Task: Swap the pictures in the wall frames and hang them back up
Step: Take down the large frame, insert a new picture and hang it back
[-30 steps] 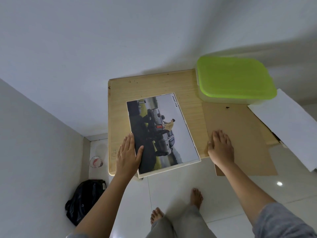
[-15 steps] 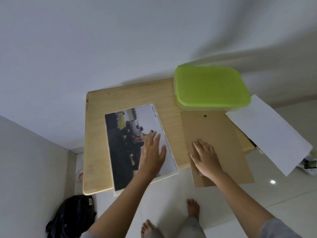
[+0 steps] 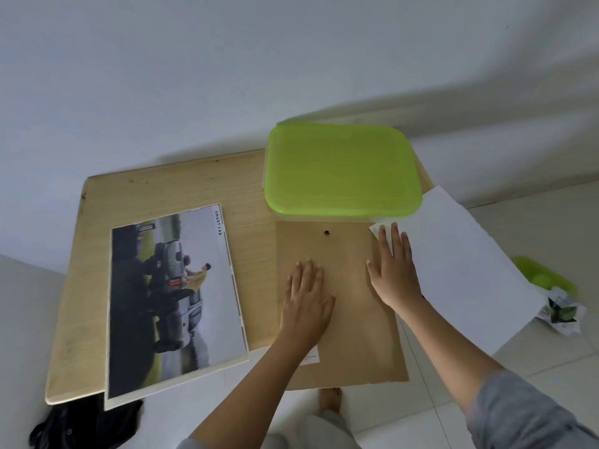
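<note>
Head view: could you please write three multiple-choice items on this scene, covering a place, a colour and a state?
1. Where does the car picture lie? A. left of the brown board B. on the floor C. against the wall
2. What colour is the box lid? A. red B. green C. blue
3. How is the left hand? A. flat on the brown board B. clenched C. lifted
Answers: 1 A, it lies beside the board; 2 B, the lid is bright green; 3 A, it lies flat on the board.
</note>
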Available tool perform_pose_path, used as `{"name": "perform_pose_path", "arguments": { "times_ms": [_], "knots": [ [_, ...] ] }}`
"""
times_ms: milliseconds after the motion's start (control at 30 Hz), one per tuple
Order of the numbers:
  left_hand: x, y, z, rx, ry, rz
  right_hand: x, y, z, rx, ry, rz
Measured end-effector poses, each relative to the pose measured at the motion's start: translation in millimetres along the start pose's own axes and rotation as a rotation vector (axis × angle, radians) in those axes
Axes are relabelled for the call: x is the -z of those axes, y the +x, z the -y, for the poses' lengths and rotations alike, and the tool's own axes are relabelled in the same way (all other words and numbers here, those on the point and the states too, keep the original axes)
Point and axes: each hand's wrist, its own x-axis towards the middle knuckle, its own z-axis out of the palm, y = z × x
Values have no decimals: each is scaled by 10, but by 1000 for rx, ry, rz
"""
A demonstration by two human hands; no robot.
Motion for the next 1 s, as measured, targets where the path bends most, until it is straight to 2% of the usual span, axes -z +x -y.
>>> {"name": "perform_pose_path", "arguments": {
  "times_ms": [100,300,667,1000],
  "knots": [
    [-115,42,14,26,127,-6,-31,108,-66,43,-2,8],
    [-157,38,112,28,178,-27,-63,216,-133,52,6,13],
    [-82,-120,249,43,230,-66,1,432,-312,60,4,34],
    [-16,-308,459,157,196,-84,-26,479,-296,43,7,34]
  ]
}}
